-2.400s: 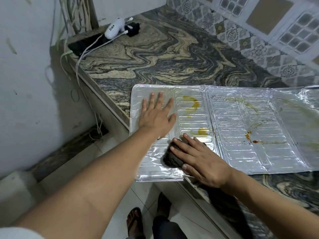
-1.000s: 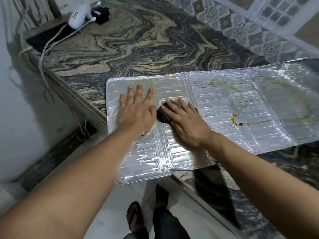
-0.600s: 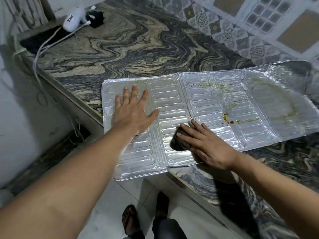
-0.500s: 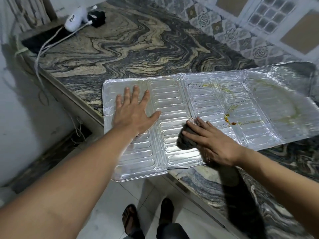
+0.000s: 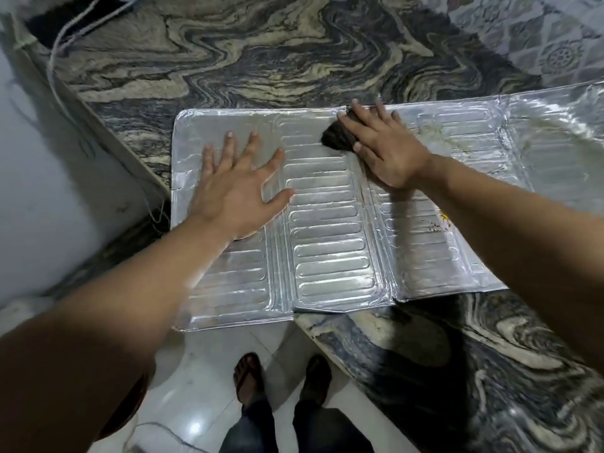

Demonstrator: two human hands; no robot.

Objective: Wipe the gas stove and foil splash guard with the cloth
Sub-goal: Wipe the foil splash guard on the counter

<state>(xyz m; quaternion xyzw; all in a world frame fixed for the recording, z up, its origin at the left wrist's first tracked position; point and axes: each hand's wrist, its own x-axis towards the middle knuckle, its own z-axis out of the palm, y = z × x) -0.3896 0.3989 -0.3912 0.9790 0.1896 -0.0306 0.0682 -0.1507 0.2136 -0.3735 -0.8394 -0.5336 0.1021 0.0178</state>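
The foil splash guard (image 5: pixel 330 256) lies unfolded and flat on the marble counter, its left panel hanging over the counter's front edge. My left hand (image 5: pixel 238 184) rests flat on the left panel with fingers spread. My right hand (image 5: pixel 382 148) presses a dark cloth (image 5: pixel 336 138) onto the foil near its far edge, at the fold between two panels. Orange and yellow stains (image 5: pixel 443 220) mark the panel under my right forearm. No gas stove is in view.
The marble counter (image 5: pixel 261 60) runs back and to the right. A white cable (image 5: pixel 62 47) trails along its far left corner. A patterned tile wall (image 5: pixel 539 34) stands at the back right. My feet in sandals (image 5: pixel 281 384) stand on white floor tiles below.
My right hand has slid the cloth from the near middle of the foil up to its far edge. The left hand has stayed flat on the left panel. The camera has moved closer.
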